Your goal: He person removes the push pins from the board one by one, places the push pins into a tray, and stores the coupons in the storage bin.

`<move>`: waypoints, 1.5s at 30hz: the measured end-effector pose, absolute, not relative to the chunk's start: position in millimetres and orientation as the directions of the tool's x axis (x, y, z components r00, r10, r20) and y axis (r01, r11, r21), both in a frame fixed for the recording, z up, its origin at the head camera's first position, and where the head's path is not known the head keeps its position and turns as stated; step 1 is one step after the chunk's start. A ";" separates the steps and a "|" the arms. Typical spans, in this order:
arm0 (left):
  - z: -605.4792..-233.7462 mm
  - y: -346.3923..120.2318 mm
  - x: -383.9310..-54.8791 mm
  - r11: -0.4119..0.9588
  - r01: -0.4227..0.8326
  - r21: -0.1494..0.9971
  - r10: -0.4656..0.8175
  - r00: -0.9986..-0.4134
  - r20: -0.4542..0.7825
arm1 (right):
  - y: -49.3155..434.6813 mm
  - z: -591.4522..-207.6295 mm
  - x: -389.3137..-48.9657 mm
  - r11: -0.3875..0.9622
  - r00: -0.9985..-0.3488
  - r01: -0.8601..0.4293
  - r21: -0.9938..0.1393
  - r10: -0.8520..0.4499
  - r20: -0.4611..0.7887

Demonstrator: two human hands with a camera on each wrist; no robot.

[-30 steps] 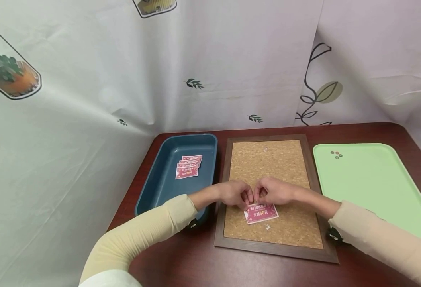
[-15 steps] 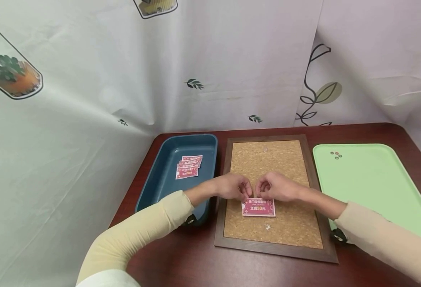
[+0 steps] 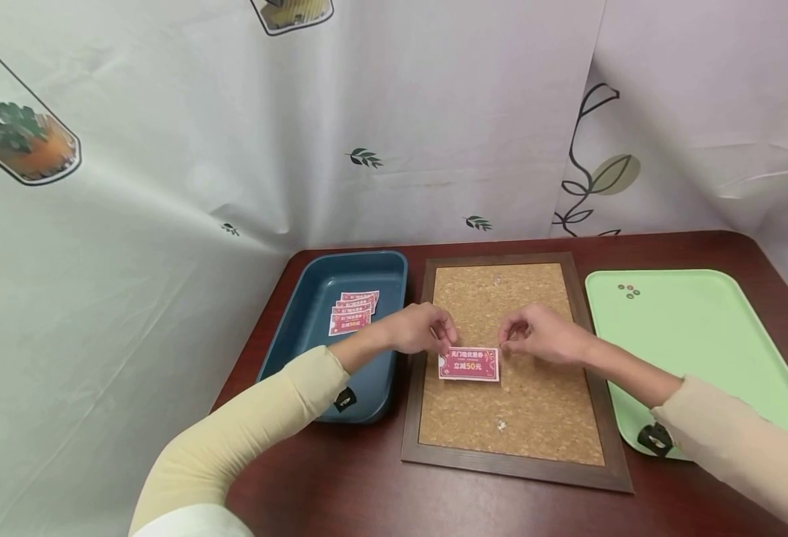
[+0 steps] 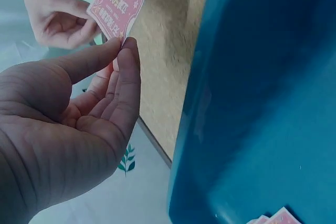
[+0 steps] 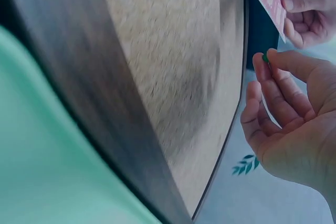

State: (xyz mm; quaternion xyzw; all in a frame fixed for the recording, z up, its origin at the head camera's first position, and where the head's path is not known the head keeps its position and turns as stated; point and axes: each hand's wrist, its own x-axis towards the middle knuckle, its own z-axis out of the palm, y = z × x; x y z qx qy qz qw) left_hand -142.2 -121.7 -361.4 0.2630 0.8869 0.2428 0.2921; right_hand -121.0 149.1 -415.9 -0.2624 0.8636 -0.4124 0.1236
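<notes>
Between thumb and fingertips, my left hand [image 3: 420, 328] pinches a pink paper coupon [image 3: 469, 364] by its upper left corner. In the left wrist view the coupon [image 4: 116, 6] sticks out past the fingertips, raised off the cork board [image 3: 521, 418]. My right hand [image 3: 546, 335] is just right of the coupon, over the board. The right wrist view shows it pinching a small green thumbtack [image 5: 265, 57] between thumb and index finger, the other fingers loosely bent. In that view the tack and the coupon [image 5: 271, 6] are apart.
A deep blue tray [image 3: 303, 358] stands left of the board, holding several overlapping pink coupons [image 3: 350, 322]. On the right, a light green tray [image 3: 682, 350] carries several small round thumbtacks [image 3: 630, 289]. A small clear item [image 3: 501, 424] sits low on the cork.
Both hands were close together at the coupon's top edge. They have now separated: the left hand moved up and left with the coupon, the right hand moved right and slightly up.
</notes>
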 end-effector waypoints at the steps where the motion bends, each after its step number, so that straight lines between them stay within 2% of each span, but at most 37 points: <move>1: -360.3 -123.6 -143.6 0.742 0.324 0.587 0.608 -0.693 -0.386 | 151.6 -415.4 -121.2 0.533 -0.839 -0.346 -0.772 -0.544 0.001; 7: -354.0 -135.7 -153.3 0.734 0.307 0.606 0.598 -0.714 -0.363 | 167.3 -411.6 -123.2 0.598 -0.877 -0.361 -0.715 -0.479 0.042; 14: -346.8 -152.9 -164.8 0.757 0.297 0.582 0.552 -0.768 -0.326 | 189.1 -406.0 -128.5 0.645 -0.901 -0.359 -0.675 -0.429 0.069; 24: -343.8 -190.6 -178.4 0.794 0.208 0.571 0.432 -0.854 -0.289 | 228.2 -406.7 -138.3 0.695 -0.921 -0.349 -0.628 -0.380 0.090; 31: -345.7 -220.1 -187.3 0.836 0.180 0.519 0.353 -0.900 -0.257 | 254.6 -410.1 -143.4 0.728 -0.935 -0.335 -0.598 -0.334 0.118; 38: -346.0 -243.0 -190.0 0.879 0.112 0.464 0.261 -0.927 -0.269 | 275.4 -414.6 -146.9 0.755 -0.956 -0.286 -0.591 -0.263 0.127; 45: -350.5 -265.3 -193.9 0.898 0.087 0.431 0.224 -0.934 -0.279 | 295.7 -421.7 -151.6 0.772 -0.964 -0.264 -0.578 -0.214 0.154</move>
